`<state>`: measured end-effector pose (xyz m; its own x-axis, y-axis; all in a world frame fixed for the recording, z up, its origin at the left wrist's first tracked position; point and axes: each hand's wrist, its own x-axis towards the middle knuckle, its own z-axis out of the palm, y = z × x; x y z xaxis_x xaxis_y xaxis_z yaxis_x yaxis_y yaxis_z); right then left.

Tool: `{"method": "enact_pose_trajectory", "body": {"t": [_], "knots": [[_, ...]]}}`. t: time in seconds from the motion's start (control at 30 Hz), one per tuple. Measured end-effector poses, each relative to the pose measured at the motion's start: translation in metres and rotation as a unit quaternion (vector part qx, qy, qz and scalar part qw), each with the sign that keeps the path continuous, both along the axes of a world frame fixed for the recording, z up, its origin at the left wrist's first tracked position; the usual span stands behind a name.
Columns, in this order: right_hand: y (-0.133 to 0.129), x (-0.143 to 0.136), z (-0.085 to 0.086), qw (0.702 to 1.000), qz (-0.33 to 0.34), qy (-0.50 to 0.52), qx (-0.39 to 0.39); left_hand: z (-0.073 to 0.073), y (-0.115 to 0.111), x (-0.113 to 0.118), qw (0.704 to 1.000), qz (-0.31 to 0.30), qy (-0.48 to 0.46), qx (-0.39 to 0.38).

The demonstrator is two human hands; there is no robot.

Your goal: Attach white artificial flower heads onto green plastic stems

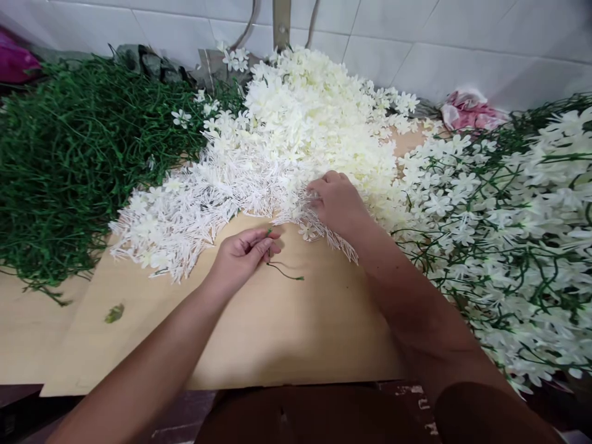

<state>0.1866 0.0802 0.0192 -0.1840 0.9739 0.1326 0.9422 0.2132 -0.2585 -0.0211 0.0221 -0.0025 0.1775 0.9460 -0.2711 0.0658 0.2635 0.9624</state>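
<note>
My left hand point(247, 254) pinches a thin green artificial flower stem point(287, 272) between thumb and fingers, just above the cardboard. The stem's lower end curves out to the right. At the front edge of the heap, my right hand point(337, 200) reaches into white thread-like stamens point(250, 188), fingers curled down. Its fingertips are partly hidden, so what they grip cannot be made out. Behind it rises a pile of loose cream-white fabric petals point(319, 117). A single small white flower point(306, 231) lies below the right hand.
Green plastic stems point(87, 148) form a large heap on the left. Assembled white flowers on green stems point(518, 246) cover the right side. Cardboard point(296, 333) lies beneath, with a small yellow-green scrap point(114, 313) on it. A pink-and-white bag point(472, 112) sits by the tiled wall point(453, 68).
</note>
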Motion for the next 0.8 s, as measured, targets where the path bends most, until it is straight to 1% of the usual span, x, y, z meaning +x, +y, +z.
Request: {"method": "enact_pose_trajectory", "body": {"t": [0.03,0.1,0.2,0.27,0.33,0.4,0.47,0.57,0.63,0.7,0.73,0.8], "knots": [[0.003,0.003,-0.003,1.000,-0.004,0.006,0.004,-0.003,0.000,0.000,1.000,-0.001,0.012,0.007],[0.006,0.011,-0.007,0.999,-0.001,0.050,0.019,-0.008,0.001,-0.002,0.999,-0.008,0.042,0.028],[0.007,0.025,-0.005,0.989,0.005,0.143,0.029,-0.009,0.004,-0.006,0.990,-0.025,0.102,0.094],[0.008,0.032,0.001,0.979,0.013,0.202,0.037,-0.004,0.007,-0.009,0.970,-0.023,0.176,0.164],[0.008,0.035,0.006,0.965,0.020,0.253,0.058,0.004,0.010,-0.011,0.940,-0.003,0.252,0.229],[0.008,0.035,0.010,0.953,0.028,0.290,0.085,0.012,0.015,-0.009,0.920,0.011,0.284,0.268],[0.006,0.032,0.013,0.942,0.027,0.320,0.099,0.018,0.021,-0.004,0.919,0.006,0.275,0.281],[0.001,0.023,0.013,0.917,0.000,0.393,0.071,0.020,0.032,0.014,0.929,-0.004,0.237,0.282],[-0.002,0.015,0.010,0.889,-0.005,0.458,0.027,0.017,0.037,0.027,0.940,0.004,0.198,0.277],[-0.004,0.007,0.006,0.863,0.008,0.505,-0.015,0.013,0.039,0.036,0.951,0.014,0.153,0.268],[-0.005,0.004,0.004,0.854,0.015,0.518,-0.032,0.010,0.039,0.039,0.956,0.018,0.130,0.264],[-0.007,-0.003,0.001,0.846,0.032,0.528,-0.063,0.005,0.038,0.040,0.962,0.027,0.093,0.256]]}}
